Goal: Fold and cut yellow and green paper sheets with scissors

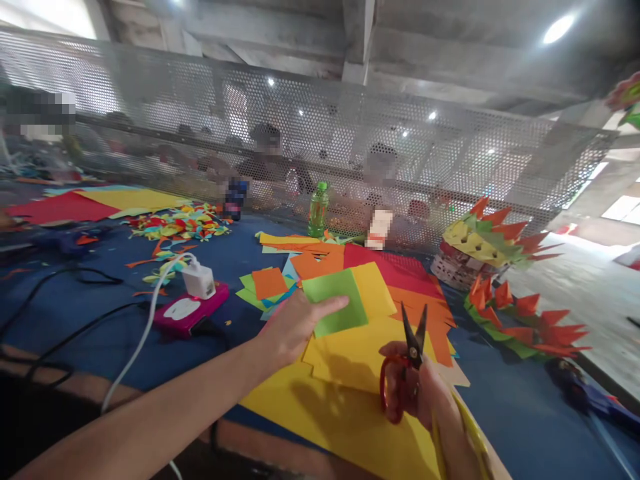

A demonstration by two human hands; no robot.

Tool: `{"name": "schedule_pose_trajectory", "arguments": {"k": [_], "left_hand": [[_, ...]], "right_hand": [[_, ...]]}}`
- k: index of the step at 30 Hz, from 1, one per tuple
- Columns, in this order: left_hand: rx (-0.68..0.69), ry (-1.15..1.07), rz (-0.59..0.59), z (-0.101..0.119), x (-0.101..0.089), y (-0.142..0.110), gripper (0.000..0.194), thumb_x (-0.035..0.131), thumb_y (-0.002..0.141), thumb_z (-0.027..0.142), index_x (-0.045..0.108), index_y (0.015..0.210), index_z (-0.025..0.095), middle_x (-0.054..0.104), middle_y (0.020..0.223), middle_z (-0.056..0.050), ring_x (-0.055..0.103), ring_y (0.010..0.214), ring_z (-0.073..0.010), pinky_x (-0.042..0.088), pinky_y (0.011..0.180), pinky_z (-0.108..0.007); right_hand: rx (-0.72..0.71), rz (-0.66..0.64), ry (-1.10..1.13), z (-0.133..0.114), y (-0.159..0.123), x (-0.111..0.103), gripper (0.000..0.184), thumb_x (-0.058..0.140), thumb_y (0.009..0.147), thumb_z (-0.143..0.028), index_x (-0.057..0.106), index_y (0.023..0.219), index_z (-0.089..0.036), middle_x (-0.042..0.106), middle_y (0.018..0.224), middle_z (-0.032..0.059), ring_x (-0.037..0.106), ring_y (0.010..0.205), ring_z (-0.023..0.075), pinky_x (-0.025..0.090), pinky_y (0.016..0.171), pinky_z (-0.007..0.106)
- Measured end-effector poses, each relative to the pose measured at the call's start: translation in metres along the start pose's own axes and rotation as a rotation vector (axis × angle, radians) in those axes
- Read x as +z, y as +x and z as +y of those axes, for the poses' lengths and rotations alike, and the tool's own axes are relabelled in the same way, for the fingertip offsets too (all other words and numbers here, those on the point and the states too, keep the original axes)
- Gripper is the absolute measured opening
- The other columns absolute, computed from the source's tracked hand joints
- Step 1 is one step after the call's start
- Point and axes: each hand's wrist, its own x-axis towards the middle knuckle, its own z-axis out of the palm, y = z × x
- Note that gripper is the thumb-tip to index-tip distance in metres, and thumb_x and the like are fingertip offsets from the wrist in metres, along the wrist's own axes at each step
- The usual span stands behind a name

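My left hand (300,323) grips a green paper square (337,300) at its left edge, thumb on top and the other fingers underneath. Yellow paper (375,287) shows behind the green one on its right; whether it is held too I cannot tell. My right hand (415,383) has its fingers through the red handles of a pair of scissors (414,343). Their blades point up and stand apart, with nothing between them. Under both hands lie yellow sheets (360,407), with orange (440,320) and red sheets (395,267) beyond.
Left of the papers sits a pink power strip (193,310) with a white charger (199,279) and cables. Behind are a pile of paper scraps (190,221) and a green bottle (319,210). Spiky paper crowns (530,320) and a blue glue gun (590,393) lie right. A perforated metal screen (310,133) stands behind.
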Motion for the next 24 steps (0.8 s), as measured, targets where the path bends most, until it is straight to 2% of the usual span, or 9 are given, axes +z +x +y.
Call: {"name": "schedule_pose_trajectory", "arguments": {"k": [3, 6, 9, 16, 24], "left_hand": [[-0.002, -0.082, -0.003, 0.006, 0.0, -0.001, 0.033, 0.083, 0.074, 0.029, 0.076, 0.106, 0.022, 0.079, 0.11, -0.005, 0.073, 0.106, -0.0293, 0.057, 0.093, -0.038], [0.009, -0.135, 0.004, 0.013, 0.002, -0.003, 0.03, 0.081, 0.077, 0.029, 0.076, 0.106, 0.021, 0.079, 0.108, -0.004, 0.074, 0.105, -0.0282, 0.058, 0.091, -0.037], [0.01, -0.149, 0.008, 0.015, 0.003, -0.005, 0.033, 0.081, 0.078, 0.028, 0.075, 0.109, 0.02, 0.079, 0.109, -0.005, 0.073, 0.106, -0.0285, 0.058, 0.091, -0.038], [-0.033, -0.133, -0.036, 0.011, 0.003, -0.006, 0.027, 0.081, 0.076, 0.03, 0.075, 0.1, 0.019, 0.079, 0.107, -0.006, 0.074, 0.102, -0.0291, 0.056, 0.095, -0.041], [-0.078, -0.038, -0.02, 0.012, 0.004, -0.008, 0.022, 0.08, 0.072, 0.033, 0.075, 0.09, 0.021, 0.078, 0.106, -0.007, 0.071, 0.107, -0.0336, 0.054, 0.096, -0.045]], "right_hand": [[0.102, -0.062, -0.217, -0.023, -0.011, -0.009, 0.058, 0.05, 0.088, -0.073, 0.062, 0.109, -0.02, 0.054, 0.059, -0.0034, 0.053, 0.046, 0.0133, 0.039, 0.045, 0.025], [0.103, -0.084, -0.446, -0.043, -0.016, -0.008, 0.056, 0.052, 0.086, -0.075, 0.064, 0.097, -0.021, 0.054, 0.058, -0.0036, 0.054, 0.051, 0.0128, 0.041, 0.05, 0.024], [0.089, -0.108, -0.579, -0.053, -0.014, 0.0, 0.059, 0.048, 0.085, -0.079, 0.063, 0.088, -0.022, 0.051, 0.055, -0.0048, 0.053, 0.052, 0.0121, 0.038, 0.051, 0.023], [0.037, -0.098, -0.611, -0.051, 0.0, 0.018, 0.057, 0.047, 0.085, -0.078, 0.06, 0.086, -0.023, 0.048, 0.056, -0.0048, 0.05, 0.052, 0.0134, 0.036, 0.051, 0.024], [-0.001, -0.101, -0.585, -0.045, 0.012, 0.021, 0.06, 0.048, 0.086, -0.077, 0.064, 0.091, -0.02, 0.048, 0.054, -0.0047, 0.048, 0.05, 0.0129, 0.034, 0.048, 0.024]]}}
